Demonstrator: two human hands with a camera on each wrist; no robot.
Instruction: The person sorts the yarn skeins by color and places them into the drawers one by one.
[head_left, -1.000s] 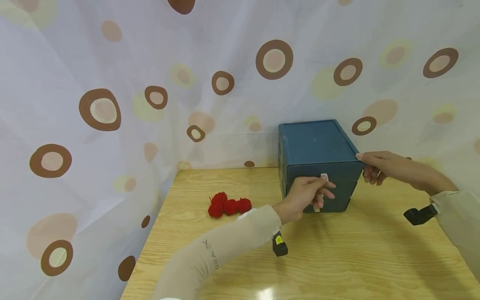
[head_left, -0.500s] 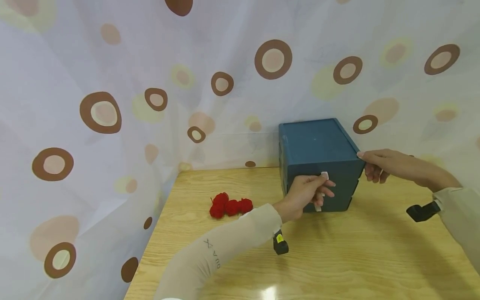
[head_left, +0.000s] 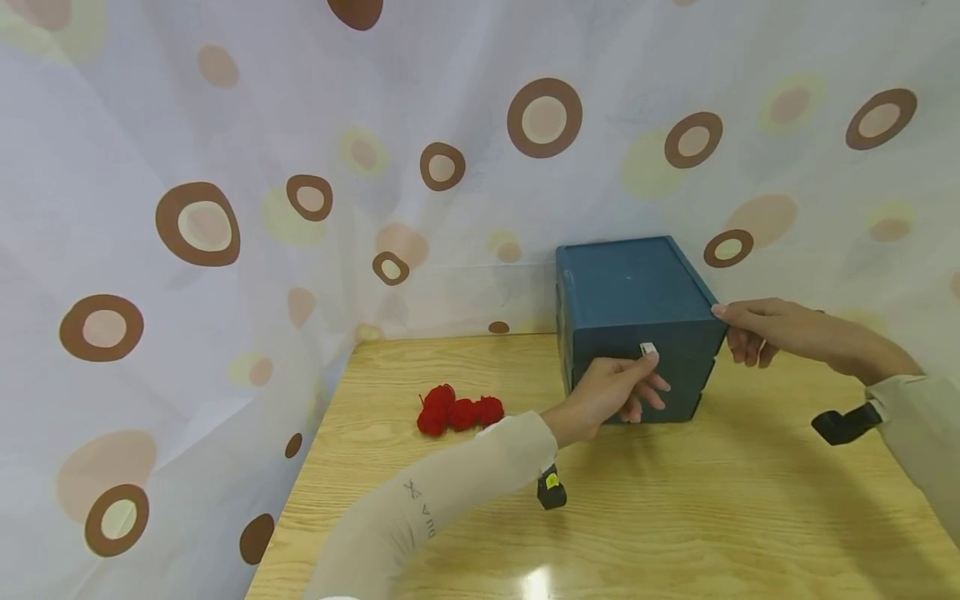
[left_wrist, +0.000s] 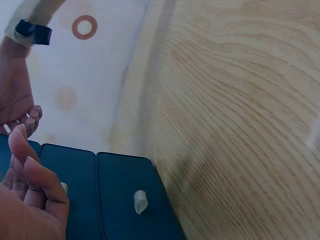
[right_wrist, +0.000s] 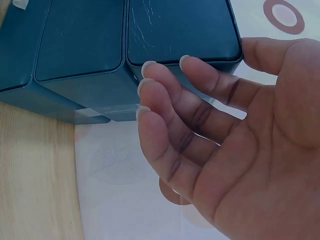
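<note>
A dark blue cabinet of small drawers (head_left: 630, 287) stands on the table, its drawer fronts lying flush in the left wrist view. My left hand (head_left: 607, 392) is before its front, thumb tip at the lower edge of the white knob (head_left: 647, 348) on the top drawer. Its fingers are loosely bent and spread below the knob. Another white knob (left_wrist: 140, 201) shows on the bottom drawer. My right hand (head_left: 780, 333) holds the cabinet's upper right front corner, thumb at the top edge and index fingertip at the side; the other fingers (right_wrist: 155, 135) curve beside it.
Several red yarn balls (head_left: 453, 411) lie on the wooden table (head_left: 645, 517) left of the cabinet. A white curtain (head_left: 480, 167) with brown ring patterns hangs close behind and along the left side.
My left hand has dropped slightly and its thumb has slid down off the top drawer's knob, so more of the knob shows. My right hand stays at the corner.
</note>
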